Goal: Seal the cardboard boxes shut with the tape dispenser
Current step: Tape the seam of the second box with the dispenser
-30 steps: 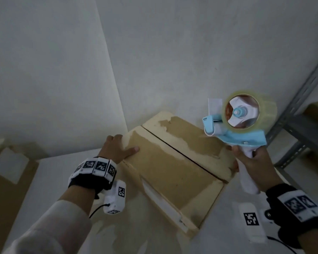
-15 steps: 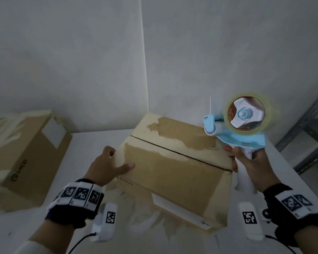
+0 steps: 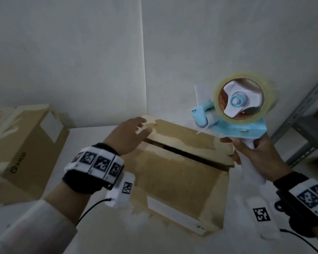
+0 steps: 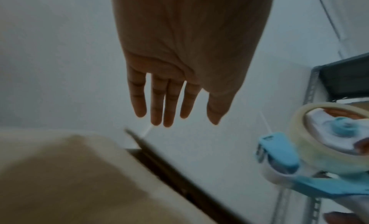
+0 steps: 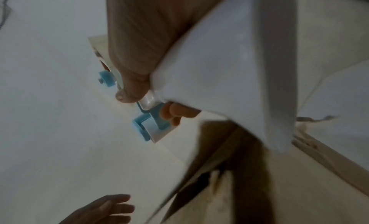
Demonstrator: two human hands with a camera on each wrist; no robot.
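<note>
Cardboard box [image 3: 176,173]: on white bench [image 3: 92,136], top flaps parted by a dark gap. Left hand [image 3: 126,138]: fingers [image 4: 155,104] straight, released, over far flap. Right hand [image 3: 259,158]: grasping tape dispenser [image 3: 240,110] handle, raised above box. Second box [image 3: 24,149]: left.

I count two cardboard boxes on the white table: one box [image 3: 174,173] at centre, with two top flaps separated by a dark seam, and a second box [image 3: 24,145] at far left. I count one tape dispenser [image 3: 235,114], carrying one roll of clear tape [image 3: 245,98]. I count two hands: one left hand [image 3: 126,138] and one right hand [image 3: 255,156]. One metal shelving unit [image 3: 305,129] stands at the right edge.
</note>
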